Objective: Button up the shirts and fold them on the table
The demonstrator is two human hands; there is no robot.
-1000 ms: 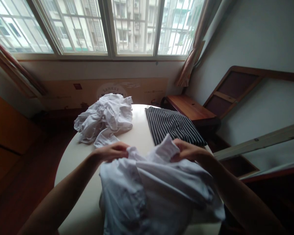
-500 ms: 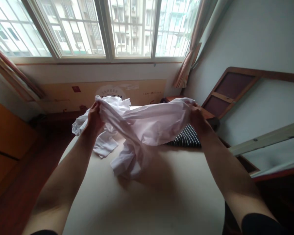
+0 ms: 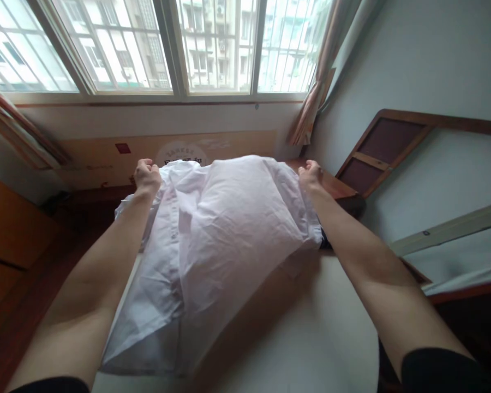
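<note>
A thin white button-up shirt (image 3: 233, 218) billows between my two hands, its lower part spread toward me over the pale table (image 3: 335, 316). My left hand (image 3: 147, 176) is closed on the shirt's upper left side. At its upper right side, my right hand (image 3: 311, 173) is closed on the cloth too. A line of buttons runs down the left part of the shirt. The near lower edge hangs slightly above the table at the right and casts a shadow there. More crumpled white cloth shows beside my left wrist.
Behind the table stands a long printed cardboard panel (image 3: 237, 144) under the barred window (image 3: 216, 49). A brown wooden frame (image 3: 384, 136) leans on the right wall. An orange cabinet (image 3: 12, 229) is at the left, and a curtain (image 3: 311, 109) hangs by the window.
The shirt was bunched and partly twisted; now it is opened out and its lower part reaches toward me. It covers the striped dark cloth. Both hands have moved slightly left.
</note>
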